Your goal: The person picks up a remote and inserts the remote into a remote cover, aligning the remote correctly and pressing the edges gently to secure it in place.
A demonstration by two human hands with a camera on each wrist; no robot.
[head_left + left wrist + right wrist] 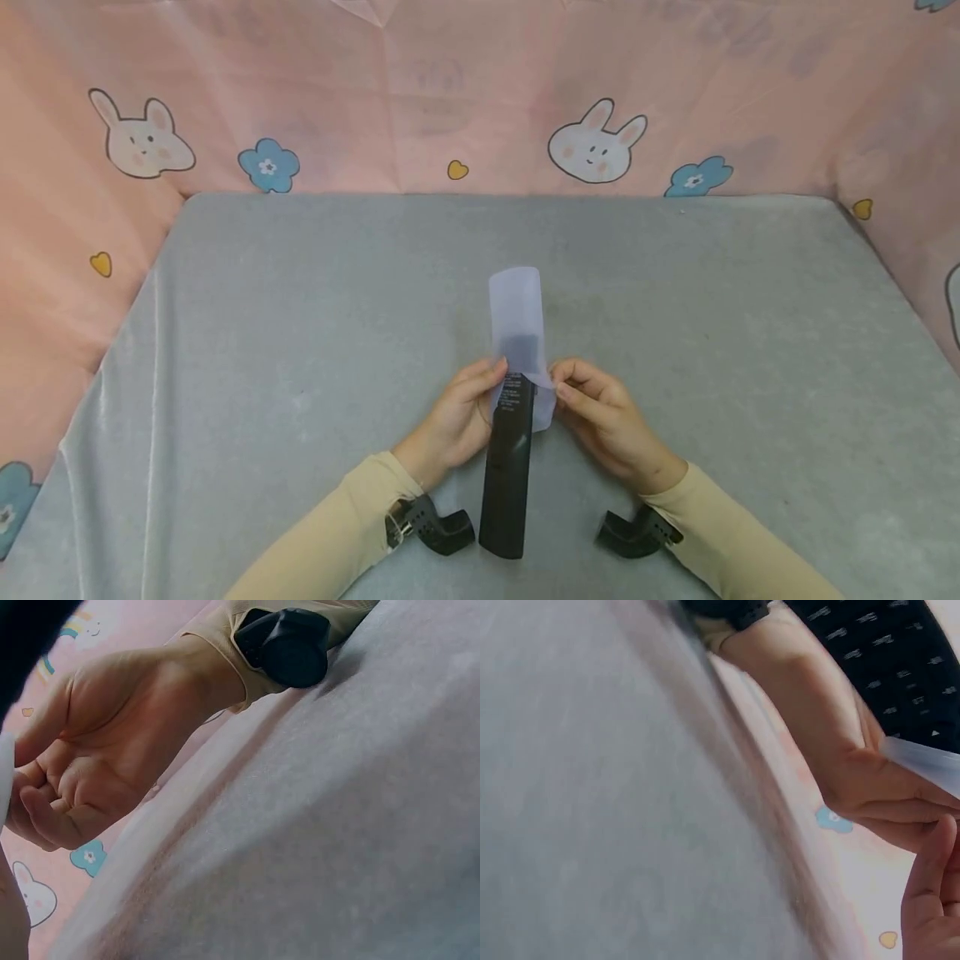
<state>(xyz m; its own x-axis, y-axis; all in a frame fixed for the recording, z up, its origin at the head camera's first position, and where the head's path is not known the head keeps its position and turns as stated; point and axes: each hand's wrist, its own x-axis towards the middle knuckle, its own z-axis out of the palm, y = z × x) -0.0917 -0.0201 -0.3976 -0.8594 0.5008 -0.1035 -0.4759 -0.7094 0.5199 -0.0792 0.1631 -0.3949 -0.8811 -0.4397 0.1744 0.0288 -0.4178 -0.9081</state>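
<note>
A black remote control [507, 479] is held lengthwise, its back with small printed text facing up in the head view. In the right wrist view its button side [885, 652] shows. A translucent pale sleeve [516, 304] covers the far end of the remote and extends past it. My left hand [456, 421] grips the remote and sleeve from the left, thumb on top near the sleeve's mouth. At the right side, my right hand [611, 425] pinches the sleeve's loose edge between thumb and finger. The remote's near end sticks out bare toward me.
A grey cloth [300, 333] covers the table. Behind it and along the sides hangs a pink curtain [420, 83] printed with rabbits, flowers and hearts. Black wrist cameras [442, 525] sit on both beige-sleeved forearms.
</note>
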